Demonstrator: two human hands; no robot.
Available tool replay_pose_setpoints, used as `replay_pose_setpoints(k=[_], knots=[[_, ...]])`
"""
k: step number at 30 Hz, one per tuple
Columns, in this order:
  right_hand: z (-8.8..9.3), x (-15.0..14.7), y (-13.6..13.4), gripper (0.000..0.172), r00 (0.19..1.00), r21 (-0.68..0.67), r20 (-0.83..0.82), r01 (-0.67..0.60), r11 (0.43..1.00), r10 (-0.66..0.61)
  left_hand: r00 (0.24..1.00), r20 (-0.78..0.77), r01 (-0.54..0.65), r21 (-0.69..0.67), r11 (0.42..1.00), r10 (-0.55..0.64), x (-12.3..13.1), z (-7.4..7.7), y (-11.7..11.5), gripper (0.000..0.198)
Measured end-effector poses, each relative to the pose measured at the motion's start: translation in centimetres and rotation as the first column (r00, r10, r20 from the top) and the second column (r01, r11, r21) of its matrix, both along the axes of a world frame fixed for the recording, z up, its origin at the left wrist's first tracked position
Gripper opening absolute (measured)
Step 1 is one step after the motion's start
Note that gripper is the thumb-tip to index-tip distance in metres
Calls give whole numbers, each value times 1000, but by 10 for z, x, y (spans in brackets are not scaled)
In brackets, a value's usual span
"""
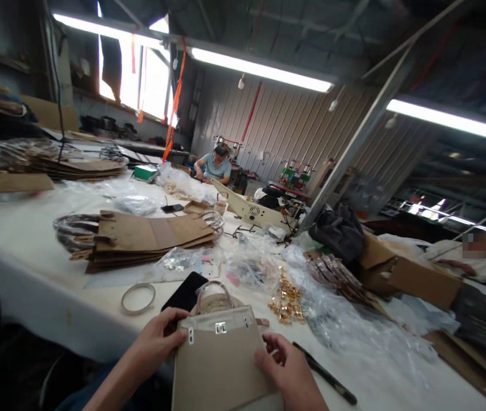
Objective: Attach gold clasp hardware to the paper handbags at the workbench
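A beige handbag (221, 359) with silver metal fittings along its top edge lies at the table's near edge, its handle (215, 288) standing up behind. My left hand (157, 339) grips the bag's upper left side, thumb on the front. On the other side my right hand (283, 362) has its fingers curled round the right edge. A small tan strap end (262, 322) sticks out above the right hand. Just right of that hand lies a dark, slim tool (326, 374), its kind unclear. Behind the bag are a black phone-like slab (185, 291) and a roll of tape (138, 298).
Stacked brown bag panels with wrapped handles (149, 234) lie beyond the tape. Gold hardware pieces (287, 299) are heaped right of the bag, beside clear plastic bags (354, 337). A cream machine (254, 211) stands farther back, and a co-worker (216, 165) sits behind the table.
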State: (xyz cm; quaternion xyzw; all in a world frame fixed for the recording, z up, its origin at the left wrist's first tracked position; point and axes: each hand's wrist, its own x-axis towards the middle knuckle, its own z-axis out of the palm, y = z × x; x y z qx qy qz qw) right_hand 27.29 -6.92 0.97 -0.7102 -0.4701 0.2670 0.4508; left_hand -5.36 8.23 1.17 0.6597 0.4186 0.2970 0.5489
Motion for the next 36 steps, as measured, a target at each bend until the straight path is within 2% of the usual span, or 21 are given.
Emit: replay_pose_setpoints(k=[4, 8, 13, 18, 25, 29, 36], knots=[[-13, -5, -8, 70, 965, -12, -252, -77, 997, 72, 1000, 9, 29, 0, 1000, -29, 0, -4, 4, 61], [3, -17, -12, 67, 920, -5, -356, -180, 984, 166, 1000, -11, 4, 24, 1000, -4, -2, -2, -1, 62], [19, -28, -22, 60, 935, 29, -317, -160, 987, 161, 1000, -1, -19, 34, 999, 19, -2, 1, -6, 57], [14, -37, -29, 57, 968, 94, -221, -99, 991, 118, 1000, 10, 0, 17, 1000, 0, -4, -1, -4, 59], [2, -28, -23, 60, 944, 45, -302, -125, 991, 132, 998, 7, -57, 50, 997, 56, -1, -4, -9, 56], [3, -27, -21, 63, 937, 29, -329, -116, 993, 119, 998, 29, -67, 114, 991, 64, -1, -5, -13, 49], [7, -36, -21, 71, 939, 47, -340, -43, 998, 56, 997, 42, -70, 135, 988, 65, -1, -15, -10, 45]])
